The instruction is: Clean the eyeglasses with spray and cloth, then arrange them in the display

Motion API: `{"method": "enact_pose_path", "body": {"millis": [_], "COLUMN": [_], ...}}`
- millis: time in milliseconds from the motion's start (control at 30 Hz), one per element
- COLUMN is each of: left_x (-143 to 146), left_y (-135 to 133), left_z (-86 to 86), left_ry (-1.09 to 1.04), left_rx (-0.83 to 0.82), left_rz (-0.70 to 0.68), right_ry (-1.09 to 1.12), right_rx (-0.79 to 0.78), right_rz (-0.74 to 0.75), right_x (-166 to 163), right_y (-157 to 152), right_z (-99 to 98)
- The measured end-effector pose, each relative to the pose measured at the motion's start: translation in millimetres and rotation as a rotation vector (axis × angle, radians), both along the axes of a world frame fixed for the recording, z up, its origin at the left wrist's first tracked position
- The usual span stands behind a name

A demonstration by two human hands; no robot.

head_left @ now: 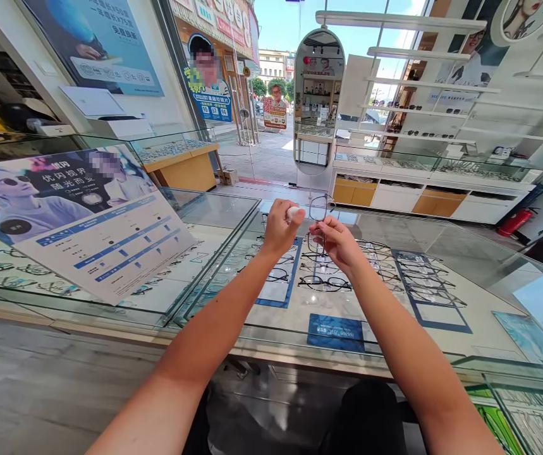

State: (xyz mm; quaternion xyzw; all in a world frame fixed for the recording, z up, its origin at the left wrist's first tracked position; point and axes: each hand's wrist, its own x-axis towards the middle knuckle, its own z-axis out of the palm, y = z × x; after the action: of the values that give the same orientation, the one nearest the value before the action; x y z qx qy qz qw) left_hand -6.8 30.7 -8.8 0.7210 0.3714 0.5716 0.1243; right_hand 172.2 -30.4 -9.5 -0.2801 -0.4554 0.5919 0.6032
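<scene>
Both my arms reach out over a glass display counter [233, 218]. My right hand [340, 243] pinches a pair of thin dark-framed glasses [319, 212] and holds them upright above the glass. My left hand [280, 227] is closed around a small white thing [294, 213], perhaps a cloth or wipe, pressed next to the glasses' lens. Under the glass lie rows of spectacle frames [323, 283] on white and blue trays.
A large eyewear poster [86, 215] lies on the counter at left. An oval mirror [318, 95] stands ahead by the open shopfront. Wall shelves and low cabinets [432, 196] with more glasses run along the right. A red fire extinguisher [512, 221] lies on the floor.
</scene>
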Motion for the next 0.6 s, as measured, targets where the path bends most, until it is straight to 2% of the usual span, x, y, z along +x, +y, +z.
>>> {"method": "enact_pose_path", "body": {"millis": [233,600], "left_x": [3.0,6.2], "left_y": [-7.7,-14.7], "left_z": [4.6,3.4], "left_ry": [0.029,0.227], "left_rx": [0.026,0.102], "left_rz": [-0.105,-0.154], "right_ry": [0.192,0.185], "right_rx": [-0.060,0.012], "right_rz": [-0.005,-0.023], "right_x": [11.3,12.1], "right_y": [3.7,0.5], "right_z": [7.0,13.2]}}
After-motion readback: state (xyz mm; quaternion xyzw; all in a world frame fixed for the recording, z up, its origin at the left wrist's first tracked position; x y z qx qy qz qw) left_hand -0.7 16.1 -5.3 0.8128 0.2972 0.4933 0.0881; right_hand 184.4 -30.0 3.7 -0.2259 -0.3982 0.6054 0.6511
